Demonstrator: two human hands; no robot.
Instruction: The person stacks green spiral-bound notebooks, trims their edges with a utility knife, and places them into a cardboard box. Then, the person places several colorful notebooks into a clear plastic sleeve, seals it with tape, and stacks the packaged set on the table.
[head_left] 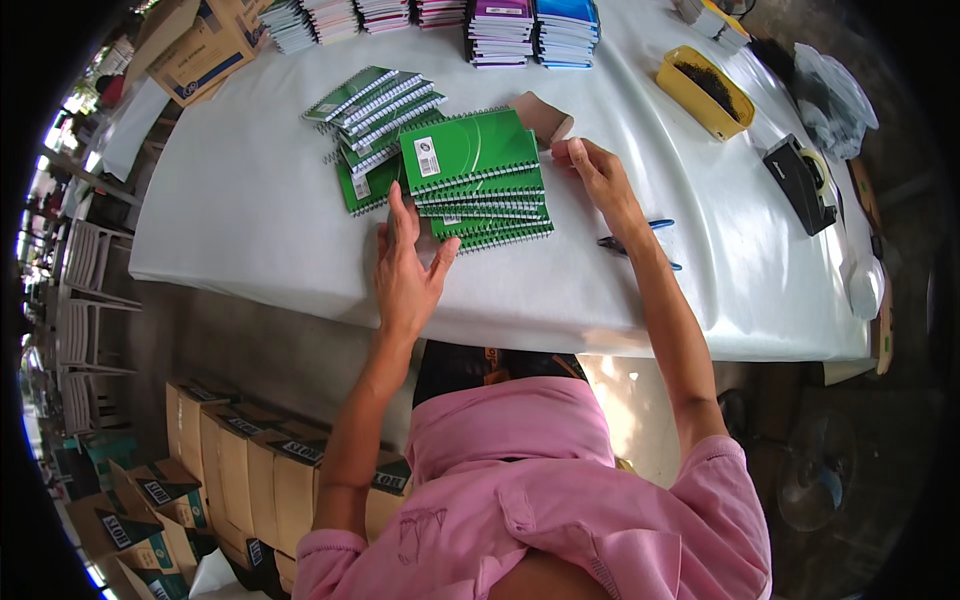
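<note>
Green spiral-bound notebooks (465, 150) lie in a slightly fanned stack in front of me, their wire coils toward me. My left hand (408, 268) is at the stack's left front corner, its fingers apart and the thumb by the lowest notebooks. Just off the right edge is my right hand (603, 182), thumb and fingers drawn together; a small pale bit shows at the fingertips, too small to name. More green notebooks (375, 110) lie in an uneven pile behind and left. A brown cardboard piece (543, 117) sits behind the stack. Blue-handled pliers (612, 244) lie partly under my right forearm.
Stacks of purple notebooks (500, 35) and blue notebooks (566, 35) stand along the far side, beside paler stacks. At right are a yellow tray (705, 92) of dark small pieces, a black tape dispenser (798, 185) and a plastic bag (832, 100). Cardboard boxes (235, 460) stand lower left.
</note>
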